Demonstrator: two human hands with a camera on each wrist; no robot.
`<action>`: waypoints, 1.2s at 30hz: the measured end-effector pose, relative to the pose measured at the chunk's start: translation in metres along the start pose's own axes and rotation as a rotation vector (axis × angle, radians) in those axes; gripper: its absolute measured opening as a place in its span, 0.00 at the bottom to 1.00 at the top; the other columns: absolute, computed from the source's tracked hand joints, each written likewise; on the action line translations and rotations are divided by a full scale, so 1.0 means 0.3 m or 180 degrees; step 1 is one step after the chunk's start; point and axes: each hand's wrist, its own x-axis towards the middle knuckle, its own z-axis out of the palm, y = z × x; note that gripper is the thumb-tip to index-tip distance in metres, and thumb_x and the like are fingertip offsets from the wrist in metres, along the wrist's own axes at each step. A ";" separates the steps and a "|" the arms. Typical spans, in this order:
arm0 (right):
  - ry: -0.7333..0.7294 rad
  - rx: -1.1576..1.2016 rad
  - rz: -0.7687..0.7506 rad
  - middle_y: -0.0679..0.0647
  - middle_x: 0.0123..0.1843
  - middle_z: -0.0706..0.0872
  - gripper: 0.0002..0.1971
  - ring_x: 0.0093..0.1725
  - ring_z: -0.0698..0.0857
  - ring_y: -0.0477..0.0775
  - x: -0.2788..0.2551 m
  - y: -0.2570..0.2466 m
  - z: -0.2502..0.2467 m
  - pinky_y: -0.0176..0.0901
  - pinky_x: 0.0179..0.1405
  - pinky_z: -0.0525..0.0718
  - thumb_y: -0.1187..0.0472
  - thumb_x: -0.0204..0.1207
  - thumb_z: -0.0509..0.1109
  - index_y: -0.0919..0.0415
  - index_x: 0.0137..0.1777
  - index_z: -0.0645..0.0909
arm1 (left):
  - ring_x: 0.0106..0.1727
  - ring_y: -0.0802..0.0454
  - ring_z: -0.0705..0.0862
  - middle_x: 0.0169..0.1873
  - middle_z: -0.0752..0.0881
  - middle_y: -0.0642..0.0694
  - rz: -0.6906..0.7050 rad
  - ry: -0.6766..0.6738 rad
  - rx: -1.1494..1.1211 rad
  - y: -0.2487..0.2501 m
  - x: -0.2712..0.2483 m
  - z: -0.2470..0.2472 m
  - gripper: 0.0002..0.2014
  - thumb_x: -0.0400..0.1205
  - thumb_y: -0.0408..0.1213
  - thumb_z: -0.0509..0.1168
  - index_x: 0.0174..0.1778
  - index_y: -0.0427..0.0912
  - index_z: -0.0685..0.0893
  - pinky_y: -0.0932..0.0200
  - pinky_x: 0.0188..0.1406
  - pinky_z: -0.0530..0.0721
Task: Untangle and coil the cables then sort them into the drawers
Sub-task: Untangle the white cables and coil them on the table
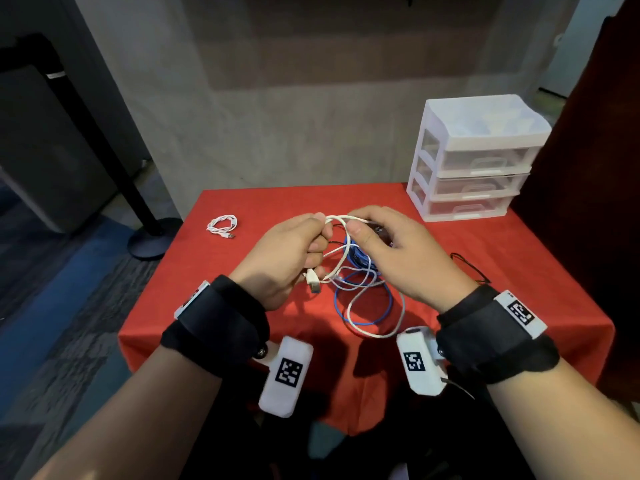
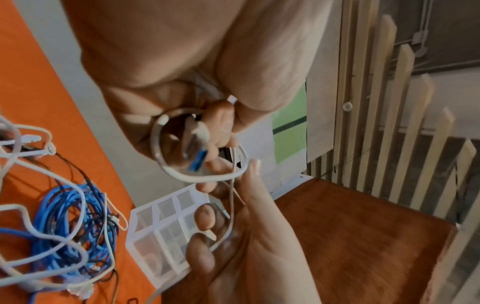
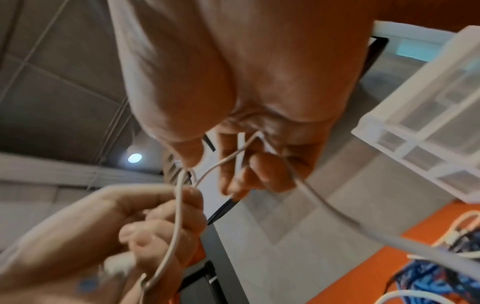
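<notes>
One white cable (image 1: pixel 341 221) loops between my hands above the desk (image 1: pixel 263 202), trailing into one blue-and-white tangle (image 1: pixel 360 268) beneath them. My left hand (image 1: pixel 287 258) clenches its plug end; my right hand (image 1: pixel 391 251) pinches the loop, both raised, knuckles up.

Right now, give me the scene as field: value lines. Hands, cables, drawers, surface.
left hand: grips the white cable, its USB plug hanging below the grip
right hand: pinches the same white cable
tangle: blue cable and thin black cable mixed with white loops, on the table under the hands
coiled white cable: lies apart at far left of the table
drawer unit: three clear drawers, all shut, far right corner
surface: red tablecloth
</notes>
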 end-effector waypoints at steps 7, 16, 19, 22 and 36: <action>-0.0303 0.0267 0.0059 0.51 0.35 0.87 0.10 0.35 0.81 0.53 0.012 -0.004 -0.016 0.55 0.42 0.80 0.57 0.87 0.69 0.58 0.45 0.86 | 0.19 0.58 0.58 0.22 0.60 0.53 -0.0242 -0.0418 -0.0612 0.031 -0.017 -0.005 0.15 0.91 0.39 0.53 0.41 0.40 0.77 0.59 0.28 0.72; -0.0078 0.0410 0.0138 0.54 0.29 0.78 0.12 0.29 0.73 0.49 0.029 -0.001 -0.003 0.43 0.31 0.73 0.52 0.89 0.65 0.53 0.47 0.87 | 0.19 0.61 0.62 0.25 0.68 0.55 -0.0126 -0.0789 -0.1542 0.074 -0.029 0.010 0.13 0.91 0.40 0.52 0.42 0.43 0.75 0.64 0.28 0.74; -0.0635 0.0101 0.0240 0.51 0.29 0.82 0.15 0.27 0.74 0.44 0.001 0.010 0.040 0.40 0.32 0.73 0.51 0.92 0.58 0.47 0.47 0.84 | 0.26 0.62 0.79 0.49 0.89 0.45 0.0151 -0.0519 -0.1935 0.075 -0.013 0.000 0.15 0.93 0.41 0.50 0.41 0.45 0.72 0.64 0.25 0.81; -0.1243 -0.0325 0.0211 0.51 0.31 0.83 0.16 0.27 0.76 0.41 -0.052 0.014 0.086 0.39 0.34 0.75 0.52 0.92 0.58 0.55 0.52 0.86 | 0.56 0.42 0.92 0.71 0.83 0.35 0.0539 -0.0180 -0.1977 0.068 0.012 -0.021 0.18 0.93 0.43 0.48 0.40 0.42 0.73 0.51 0.47 0.92; -0.1632 -0.0889 -0.0251 0.39 0.30 0.83 0.08 0.31 0.80 0.38 -0.071 -0.135 -0.055 0.40 0.38 0.76 0.56 0.86 0.69 0.51 0.46 0.87 | 0.39 0.38 0.93 0.62 0.89 0.48 0.0899 0.0027 0.1199 0.006 -0.009 -0.029 0.16 0.93 0.47 0.49 0.46 0.42 0.71 0.43 0.42 0.89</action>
